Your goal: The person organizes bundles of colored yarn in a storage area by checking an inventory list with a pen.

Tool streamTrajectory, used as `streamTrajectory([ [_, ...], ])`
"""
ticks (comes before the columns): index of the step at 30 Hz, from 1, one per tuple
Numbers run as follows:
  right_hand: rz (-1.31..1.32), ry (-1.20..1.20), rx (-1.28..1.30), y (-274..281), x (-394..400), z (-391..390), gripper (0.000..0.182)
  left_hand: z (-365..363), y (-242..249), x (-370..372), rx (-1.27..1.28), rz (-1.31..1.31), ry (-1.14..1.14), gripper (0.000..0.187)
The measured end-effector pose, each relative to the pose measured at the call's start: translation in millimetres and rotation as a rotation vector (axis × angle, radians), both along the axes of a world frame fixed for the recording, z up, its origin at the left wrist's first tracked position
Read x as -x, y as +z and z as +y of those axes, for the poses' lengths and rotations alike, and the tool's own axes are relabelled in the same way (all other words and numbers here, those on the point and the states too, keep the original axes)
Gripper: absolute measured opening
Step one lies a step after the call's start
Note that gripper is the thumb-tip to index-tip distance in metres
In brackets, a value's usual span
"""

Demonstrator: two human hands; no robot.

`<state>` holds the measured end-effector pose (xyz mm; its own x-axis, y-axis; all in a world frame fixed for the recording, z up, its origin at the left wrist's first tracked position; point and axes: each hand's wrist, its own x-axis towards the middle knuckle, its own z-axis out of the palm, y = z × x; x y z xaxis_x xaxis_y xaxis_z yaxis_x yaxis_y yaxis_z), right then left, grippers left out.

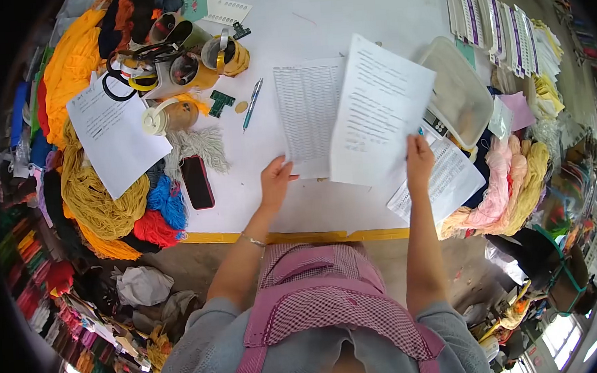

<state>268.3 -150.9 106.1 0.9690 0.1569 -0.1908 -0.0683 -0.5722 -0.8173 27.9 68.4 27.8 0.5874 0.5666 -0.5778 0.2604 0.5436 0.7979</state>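
My right hand pinches the lower right edge of a white sheet with lines of writing, which is raised and tilted over the table. Partly under it is a sheet printed with a dense table. My left hand is at that sheet's lower left corner, thumb and fingers closed about its edge. Another printed sheet lies below my right hand, beside a clear plastic box. A blue pen and a phone with a red case lie left of the papers.
Colourful yarn hanks crowd the left side. Cups with scissors, a lidded jar, a green clip and a handwritten sheet are nearby. Pink yarn and stacked white cards line the right. The table's yellow edge is close to me.
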Motion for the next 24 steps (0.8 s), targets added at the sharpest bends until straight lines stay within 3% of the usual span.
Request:
streamTrajectory([
  [4,0.020,0.200,0.213,-45.4,4.1,24.5,0.022,-13.1,-15.0,-10.3,-0.044,0.103,-0.134,0.024],
  [6,0.030,0.228,0.296,-59.4,5.3,33.3,0.025,-11.0,-9.8,-16.7,-0.443,0.118,-0.295,0.022],
  [10,0.007,0.265,0.406,-77.3,6.2,37.0,0.025,5.7,13.9,-32.4,-0.471,0.361,-0.279,0.025],
  [12,-0.002,0.245,0.409,-77.1,6.8,35.9,0.025,21.7,5.6,-45.5,-0.681,0.425,-0.210,0.029],
  [15,0.025,0.189,0.417,-79.4,7.1,41.0,0.026,28.8,-13.0,-71.3,-0.779,0.313,-0.167,0.029],
  [16,-0.095,0.133,0.351,-83.7,8.8,41.7,0.024,28.4,-17.0,-80.0,-0.853,0.306,-0.178,0.028],
  [18,-0.213,0.076,0.290,-83.9,9.4,43.9,0.022,26.8,-10.2,-94.4,-0.778,0.324,-0.239,0.037],
  [20,-0.008,0.060,0.355,-84.9,9.7,46.0,0.021,20.5,-7.4,-105.6,-0.629,0.339,-0.169,0.052],
  [22,0.165,0.177,0.419,-93.5,5.0,46.2,0.022,27.2,-10.2,-110.9,-0.561,0.431,-0.235,0.067],
  [24,0.045,0.375,0.466,-104.5,3.3,44.3,0.024,43.5,-26.8,-104.0,-0.203,0.312,-0.391,0.072],
])
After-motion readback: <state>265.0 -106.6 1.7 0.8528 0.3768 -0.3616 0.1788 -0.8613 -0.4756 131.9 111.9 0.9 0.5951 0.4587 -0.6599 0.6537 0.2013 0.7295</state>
